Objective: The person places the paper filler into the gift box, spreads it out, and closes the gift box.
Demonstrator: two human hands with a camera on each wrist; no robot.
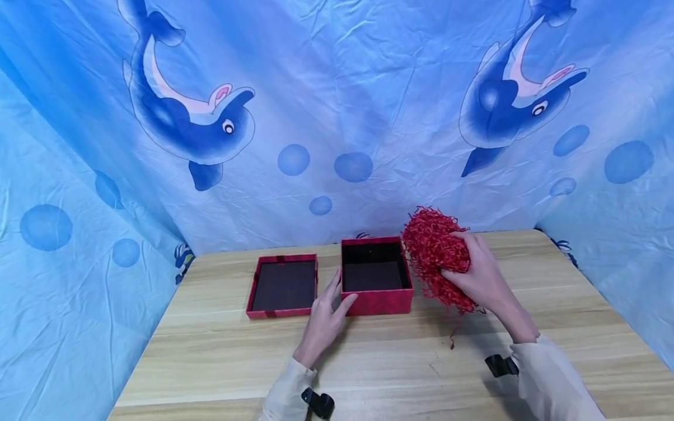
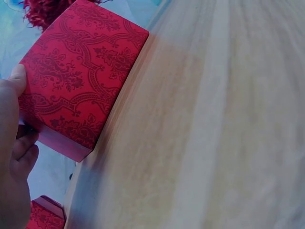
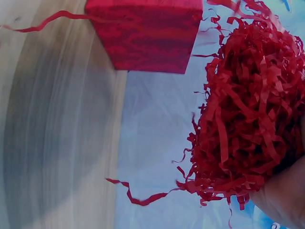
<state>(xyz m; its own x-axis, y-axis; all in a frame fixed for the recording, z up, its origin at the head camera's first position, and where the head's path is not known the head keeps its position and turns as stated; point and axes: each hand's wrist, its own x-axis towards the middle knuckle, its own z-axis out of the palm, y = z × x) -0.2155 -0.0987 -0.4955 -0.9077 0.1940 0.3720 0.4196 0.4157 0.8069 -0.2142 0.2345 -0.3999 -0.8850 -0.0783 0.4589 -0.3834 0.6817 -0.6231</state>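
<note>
A red patterned box (image 1: 380, 303) with a black inside stands uncovered on the wooden table, its inside bare. My left hand (image 1: 323, 323) holds it at the near left corner, thumb on the front and fingers along the left side. In the left wrist view the box's front (image 2: 81, 71) shows a dark floral print. My right hand (image 1: 481, 278) grips a large bundle of red shredded paper (image 1: 433, 242), raised just right of the box. Loose strands trail from the paper (image 3: 252, 119) in the right wrist view.
Left of the box lies its red-rimmed lid (image 1: 284, 286), dark inside facing up. A stray red strand (image 1: 452, 339) shows below the bundle. Behind the wooden table (image 1: 389, 368) hangs a blue curtain (image 1: 326, 105) with dolphins and bubbles.
</note>
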